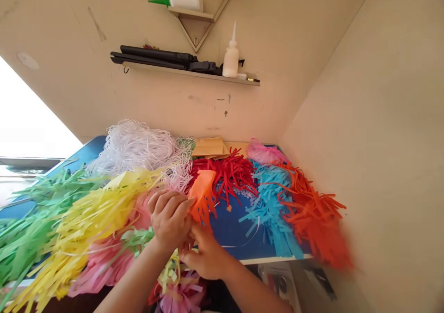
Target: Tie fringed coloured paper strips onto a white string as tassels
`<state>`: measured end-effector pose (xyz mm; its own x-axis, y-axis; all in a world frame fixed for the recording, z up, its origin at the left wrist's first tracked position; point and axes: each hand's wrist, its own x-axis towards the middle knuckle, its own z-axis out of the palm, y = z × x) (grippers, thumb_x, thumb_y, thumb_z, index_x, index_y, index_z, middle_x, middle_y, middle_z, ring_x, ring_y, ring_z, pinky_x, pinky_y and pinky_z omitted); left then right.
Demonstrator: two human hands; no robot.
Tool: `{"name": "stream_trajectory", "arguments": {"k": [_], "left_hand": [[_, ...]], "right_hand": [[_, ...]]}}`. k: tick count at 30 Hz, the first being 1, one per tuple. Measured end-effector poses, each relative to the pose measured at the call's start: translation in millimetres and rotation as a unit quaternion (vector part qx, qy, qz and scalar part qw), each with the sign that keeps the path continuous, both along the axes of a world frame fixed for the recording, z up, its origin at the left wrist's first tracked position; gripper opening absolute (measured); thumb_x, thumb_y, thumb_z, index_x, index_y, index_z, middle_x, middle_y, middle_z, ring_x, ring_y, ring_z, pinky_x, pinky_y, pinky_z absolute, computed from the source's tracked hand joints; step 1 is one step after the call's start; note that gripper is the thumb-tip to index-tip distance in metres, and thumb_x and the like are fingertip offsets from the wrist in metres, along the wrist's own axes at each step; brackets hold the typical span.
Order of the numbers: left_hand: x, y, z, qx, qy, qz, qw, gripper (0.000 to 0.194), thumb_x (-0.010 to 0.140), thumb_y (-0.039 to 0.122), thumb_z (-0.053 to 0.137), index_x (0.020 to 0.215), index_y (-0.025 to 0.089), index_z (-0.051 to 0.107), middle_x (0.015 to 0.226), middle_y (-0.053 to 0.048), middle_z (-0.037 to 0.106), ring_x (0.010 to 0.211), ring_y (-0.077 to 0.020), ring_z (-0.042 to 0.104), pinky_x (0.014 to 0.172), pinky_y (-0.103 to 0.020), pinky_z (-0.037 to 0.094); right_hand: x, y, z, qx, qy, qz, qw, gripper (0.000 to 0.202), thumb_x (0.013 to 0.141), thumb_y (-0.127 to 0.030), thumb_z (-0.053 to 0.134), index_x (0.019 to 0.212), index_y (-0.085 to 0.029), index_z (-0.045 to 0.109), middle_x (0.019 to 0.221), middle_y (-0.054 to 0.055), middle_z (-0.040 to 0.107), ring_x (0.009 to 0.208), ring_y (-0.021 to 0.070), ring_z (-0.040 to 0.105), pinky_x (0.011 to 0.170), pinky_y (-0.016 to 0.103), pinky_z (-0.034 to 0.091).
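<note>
My left hand (170,217) is closed, with its fingers curled against a strip of orange fringed tissue paper (203,188). My right hand (204,253) presses up under it, fingers bent around the lower end of the same orange paper. Where the two hands meet, the fingertips and the gripped part are mostly hidden. Below them hangs a bunch of fringed paper in yellow and purple (182,290). Close by on the left lie pink fringe (107,262) and pale green fringe (137,239); red fringe (236,172) lies just beyond the orange strip.
The blue table (227,232) carries yellow (100,206), green (34,230), light blue (274,197) and orange-red fringe (315,211). White shredded strips (138,146) and brown paper (208,147) lie at the back. A wall shelf (194,72) holds a hair straightener (156,58) and a bottle (231,61).
</note>
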<state>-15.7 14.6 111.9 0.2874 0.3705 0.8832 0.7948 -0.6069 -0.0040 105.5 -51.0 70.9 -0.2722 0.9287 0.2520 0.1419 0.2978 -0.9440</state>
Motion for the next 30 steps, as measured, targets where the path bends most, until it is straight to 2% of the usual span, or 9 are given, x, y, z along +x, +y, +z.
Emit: {"name": "stream_trajectory", "arguments": {"k": [4,6,10,14,17,19,22,26,30], "left_hand": [[-4.1,-6.1,-14.9,-0.004,0.044,0.052,0.998,0.013,0.080,0.015,0.057,0.079,0.027,0.063,0.072,0.001,0.069,0.081,-0.0215,0.059,0.088,-0.043,0.038],[-1.3,-5.4,-23.8,-0.007,0.035,0.075,0.997,0.010,0.081,0.017,0.059,0.079,0.026,0.062,0.074,-0.001,0.069,0.083,-0.0226,0.058,0.088,-0.045,0.037],[7.4,-1.4,-28.9,-0.045,0.034,0.085,0.995,0.007,0.082,0.019,0.059,0.082,0.025,0.063,0.077,-0.003,0.069,0.087,-0.0249,0.057,0.091,-0.048,0.035],[12.8,0.3,-18.1,-0.089,0.051,0.074,0.992,0.006,0.084,0.024,0.059,0.083,0.025,0.065,0.079,-0.002,0.070,0.089,-0.0259,0.057,0.094,-0.048,0.036],[9.9,0.8,-5.6,-0.068,0.046,0.064,0.995,0.011,0.083,0.019,0.058,0.084,0.025,0.067,0.087,-0.002,0.071,0.092,-0.0255,0.059,0.094,-0.047,0.038],[5.3,1.3,2.0,-0.056,0.040,0.034,0.997,0.017,0.081,0.015,0.056,0.085,0.025,0.068,0.093,-0.003,0.073,0.096,-0.0256,0.061,0.095,-0.047,0.038],[0.3,1.4,5.7,-0.079,0.051,-0.030,0.995,0.022,0.080,0.012,0.053,0.090,0.025,0.068,0.101,-0.003,0.075,0.104,-0.0254,0.063,0.099,-0.046,0.037],[8.0,-2.9,-16.7,-0.129,0.041,-0.087,0.987,0.029,0.081,0.008,0.048,0.094,0.023,0.068,0.099,-0.002,0.077,0.101,-0.0219,0.067,0.099,-0.043,0.037],[26.0,-11.6,-56.1,-0.201,0.048,-0.161,0.965,0.034,0.082,0.002,0.040,0.089,0.021,0.068,0.100,-0.004,0.077,0.100,-0.0180,0.069,0.098,-0.039,0.038]], "right_hand": [[-9.4,17.9,-12.4,-0.011,0.200,-0.183,0.963,0.022,0.078,-0.028,0.059,0.100,-0.023,0.059,0.080,0.000,0.059,0.073,0.0177,0.056,0.069,0.031,0.051],[-8.0,18.5,-16.0,-0.019,0.252,-0.215,0.943,0.030,0.082,-0.034,0.059,0.110,-0.023,0.058,0.091,0.003,0.062,0.085,0.0206,0.059,0.079,0.035,0.051],[-4.7,14.2,-26.2,-0.011,0.294,-0.197,0.935,0.032,0.085,-0.045,0.060,0.108,-0.023,0.058,0.098,0.005,0.062,0.095,0.0219,0.060,0.088,0.037,0.049],[-4.2,17.7,-31.3,0.049,0.261,-0.204,0.942,0.048,0.083,-0.061,0.058,0.115,-0.024,0.054,0.113,0.008,0.060,0.113,0.0251,0.055,0.103,0.042,0.042],[-4.4,27.3,-23.1,0.050,0.187,-0.107,0.975,0.065,0.081,-0.074,0.051,0.120,-0.023,0.055,0.113,0.009,0.062,0.120,0.0271,0.052,0.110,0.045,0.035],[-5.1,34.8,-17.5,0.047,0.162,-0.055,0.984,0.073,0.076,-0.081,0.048,0.120,-0.023,0.059,0.107,0.009,0.066,0.118,0.0283,0.054,0.109,0.046,0.036],[-1.7,44.6,-19.9,0.020,0.195,-0.078,0.978,0.075,0.075,-0.083,0.045,0.118,-0.024,0.062,0.100,0.008,0.069,0.113,0.0290,0.058,0.102,0.047,0.045],[39.8,45.0,-39.8,-0.020,0.255,-0.198,0.946,0.068,0.079,-0.073,0.053,0.122,-0.021,0.062,0.096,0.010,0.072,0.107,0.0299,0.063,0.092,0.049,0.051],[127.2,18.1,-47.3,-0.063,0.256,-0.368,0.892,0.061,0.078,-0.058,0.063,0.126,-0.021,0.059,0.105,0.009,0.071,0.105,0.0303,0.065,0.091,0.049,0.052]]}}
